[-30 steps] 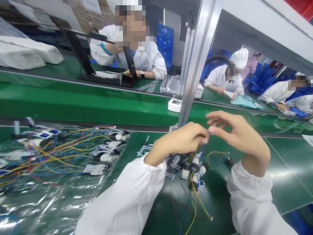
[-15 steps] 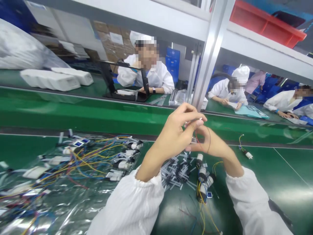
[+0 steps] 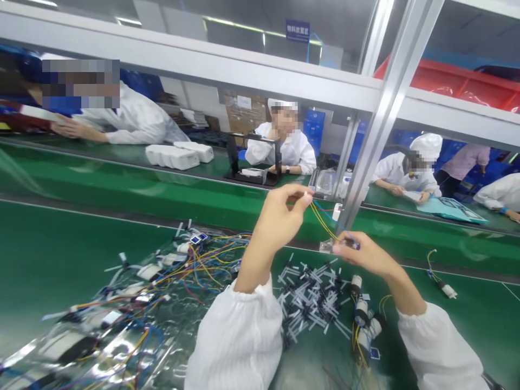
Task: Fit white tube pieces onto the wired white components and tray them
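Left hand [image 3: 280, 219]: grip pinched on one end of the wires [image 3: 324, 221].
Right hand [image 3: 368, 254]: grip clamped on their other end, mostly hidden.
Wires: strung between both hands, raised over the tabletop [image 3: 52, 244].
Strips [image 3: 312, 297]: piled below, cylinders [image 3: 361, 309] just right of them.

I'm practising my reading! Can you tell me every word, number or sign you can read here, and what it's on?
"物料放置区": on the blue sign hanging at the top, a little blurred.
White paper on the cardboard boxes: too small to read.
Dark marks on the teal sheet: too blurred to read.
I can't make out any others.
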Demonstrator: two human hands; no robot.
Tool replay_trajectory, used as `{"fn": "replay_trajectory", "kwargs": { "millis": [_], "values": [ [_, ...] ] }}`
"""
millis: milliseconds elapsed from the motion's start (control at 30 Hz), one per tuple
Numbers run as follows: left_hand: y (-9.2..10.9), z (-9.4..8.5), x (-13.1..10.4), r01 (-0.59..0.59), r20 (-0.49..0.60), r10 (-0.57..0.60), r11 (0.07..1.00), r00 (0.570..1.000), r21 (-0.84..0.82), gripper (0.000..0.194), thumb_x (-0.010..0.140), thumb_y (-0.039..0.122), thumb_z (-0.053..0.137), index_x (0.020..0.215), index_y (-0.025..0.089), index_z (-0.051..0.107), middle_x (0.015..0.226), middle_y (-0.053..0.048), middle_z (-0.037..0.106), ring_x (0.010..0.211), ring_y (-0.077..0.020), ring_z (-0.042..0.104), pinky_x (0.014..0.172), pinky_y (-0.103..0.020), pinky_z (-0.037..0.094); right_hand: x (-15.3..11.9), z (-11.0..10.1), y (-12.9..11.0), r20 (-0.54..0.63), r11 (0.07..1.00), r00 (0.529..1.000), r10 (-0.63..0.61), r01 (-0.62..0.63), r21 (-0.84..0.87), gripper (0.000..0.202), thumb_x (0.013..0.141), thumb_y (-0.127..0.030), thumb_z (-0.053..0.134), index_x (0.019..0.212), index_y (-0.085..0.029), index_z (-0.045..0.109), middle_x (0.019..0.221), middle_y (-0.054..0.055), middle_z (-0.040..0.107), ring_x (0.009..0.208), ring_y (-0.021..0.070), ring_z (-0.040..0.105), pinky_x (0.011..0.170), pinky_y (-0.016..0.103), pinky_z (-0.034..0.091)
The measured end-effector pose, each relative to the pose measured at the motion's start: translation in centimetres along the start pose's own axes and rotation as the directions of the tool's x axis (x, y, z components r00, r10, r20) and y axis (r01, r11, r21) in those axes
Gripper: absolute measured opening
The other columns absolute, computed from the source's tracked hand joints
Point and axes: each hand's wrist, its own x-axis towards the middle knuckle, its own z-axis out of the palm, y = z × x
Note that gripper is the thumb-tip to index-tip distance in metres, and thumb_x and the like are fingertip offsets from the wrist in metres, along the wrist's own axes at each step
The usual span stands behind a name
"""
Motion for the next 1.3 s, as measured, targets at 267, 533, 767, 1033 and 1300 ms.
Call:
{"fn": "replay_trajectory", "kwargs": {
  "millis": [267, 533, 767, 1033, 1300],
  "values": [
    [3.7, 4.1, -2.8, -0.167, 0.479, -0.001, 0.937, 0.878, 0.308, 0.053, 0.097, 0.040, 0.062, 0.141, 0.012, 0.055, 0.142, -0.021, 0.059, 0.137, -0.0384, 0.051, 0.115, -0.054, 0.042, -2.3, -0.5, -1.6, -0.051, 0.851, 0.997, -0.057, 0.022, -0.524, 0.008, 0.083, -0.024, 0.071, 0.087, -0.020, 0.065, 0.080, 0.002, 0.071, 0.071, 0.0199, 0.063, 0.064, 0.029, 0.044],
    [0.2, 9.0, -1.6, 0.209, 0.859, -0.019, 0.973, 0.511, -0.102, 0.113, 0.068, 0.062, 0.090, 0.157, 0.016, 0.037, 0.104, -0.009, 0.073, 0.091, -0.0283, 0.071, 0.072, -0.035, 0.053, -4.9, -1.5, -4.1, -0.004, 0.923, 0.999, -0.032, 0.028, -0.384, 0.027, 0.080, -0.028, 0.084, 0.098, -0.018, 0.066, 0.097, 0.004, 0.076, 0.084, 0.0245, 0.071, 0.071, 0.031, 0.052],
    [0.0, 11.0, -1.9, 0.470, 0.840, 0.212, 0.748, 0.499, -0.468, 0.051, 0.073, 0.050, 0.092, 0.093, 0.018, 0.058, 0.071, 0.002, 0.064, 0.056, -0.0108, 0.056, 0.055, -0.025, 0.044, -5.6, -2.8, -3.7, -0.213, 0.966, 0.972, -0.100, 0.044, -0.255, 0.052, 0.071, -0.045, 0.092, 0.097, -0.024, 0.053, 0.100, 0.003, 0.070, 0.075, 0.0212, 0.069, 0.060, 0.031, 0.055],
    [0.5, 9.4, -0.7, 0.609, 0.661, -0.065, 0.462, 0.748, -0.644, 0.023, 0.085, 0.023, 0.081, 0.076, 0.008, 0.066, 0.062, 0.002, 0.058, 0.046, -0.0025, 0.047, 0.044, -0.016, 0.033, -4.5, -2.7, -3.1, -0.566, 0.966, 0.784, -0.257, 0.214, -0.142, 0.094, 0.065, -0.049, 0.095, 0.143, -0.031, 0.044, 0.136, 0.010, 0.055, 0.066, 0.0105, 0.059, 0.054, 0.027, 0.052],
    [0.0, 2.0, 1.8, 0.345, 0.208, -0.455, 0.242, 0.866, -0.907, 0.017, 0.092, 0.001, 0.066, 0.081, 0.013, 0.065, 0.074, 0.001, 0.067, 0.055, -0.0021, 0.057, 0.049, -0.011, 0.044, -0.9, 0.0, 0.3, -0.122, 0.905, 0.988, -0.090, 0.030, -0.424, 0.030, 0.095, -0.039, 0.072, 0.115, -0.018, 0.068, 0.099, 0.005, 0.074, 0.070, 0.0127, 0.062, 0.069, 0.027, 0.051]
  ]
}}
